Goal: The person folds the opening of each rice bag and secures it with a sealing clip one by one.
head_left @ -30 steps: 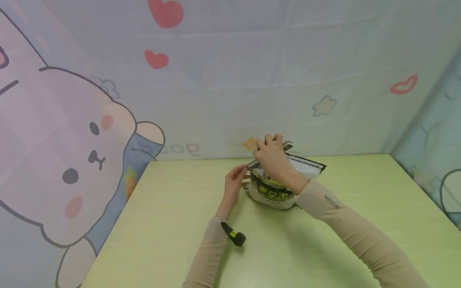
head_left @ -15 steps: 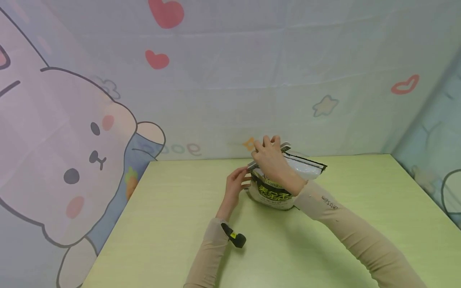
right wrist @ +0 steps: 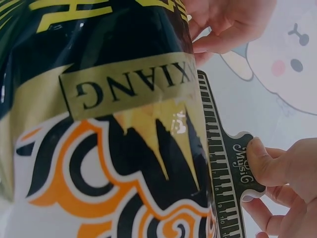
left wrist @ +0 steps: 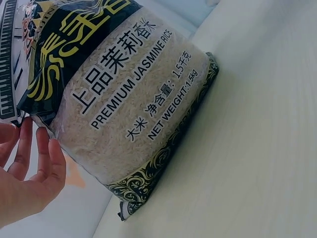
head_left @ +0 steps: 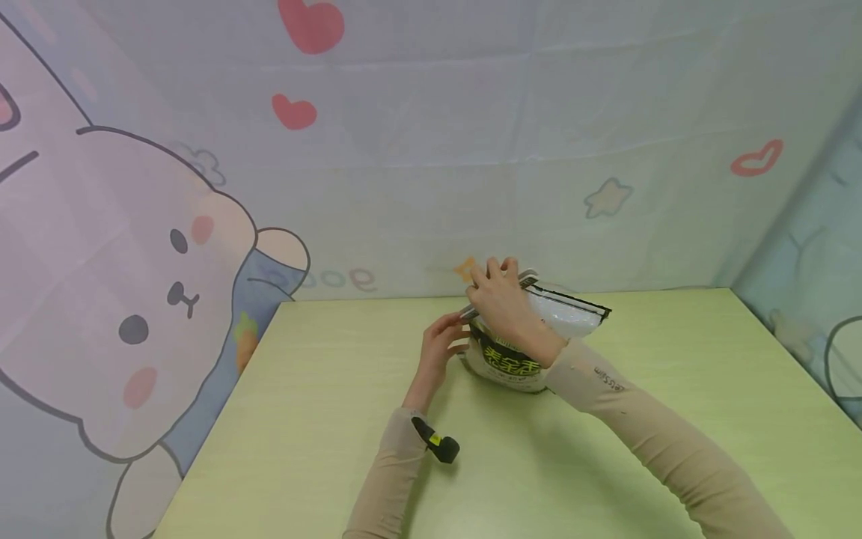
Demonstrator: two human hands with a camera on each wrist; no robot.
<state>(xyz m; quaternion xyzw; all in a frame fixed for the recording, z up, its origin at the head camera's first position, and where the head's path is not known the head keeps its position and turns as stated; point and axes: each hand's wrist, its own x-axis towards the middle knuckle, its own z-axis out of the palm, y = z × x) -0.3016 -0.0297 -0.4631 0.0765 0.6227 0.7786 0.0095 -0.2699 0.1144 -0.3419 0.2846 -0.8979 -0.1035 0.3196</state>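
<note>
A bag of jasmine rice (left wrist: 133, 84) stands at the back of the table, its white top folded over on the left in the head view. My right hand (head_left: 501, 303) pinches the "Music" tab of a long black-and-white piano-key ruler clip (right wrist: 220, 163), thumb on one side and fingers on the other. The clip lies slanted along the bag's upper left edge. At the clip's lower end, my left hand (head_left: 441, 344) pinches the bag's side edge with thumb and forefinger; its other fingers (left wrist: 57, 158) curve loosely beside the bag.
The pale green table (head_left: 323, 389) reaches back to a cartoon-printed cloth backdrop (head_left: 431, 165). A black wrist camera (head_left: 441, 448) sticks out from the left sleeve, just above the table.
My right hand has shifted slightly left and down with the ruler clip, whose far end now shows less beyond the fingers. The left hand and the bag have hardly moved.
</note>
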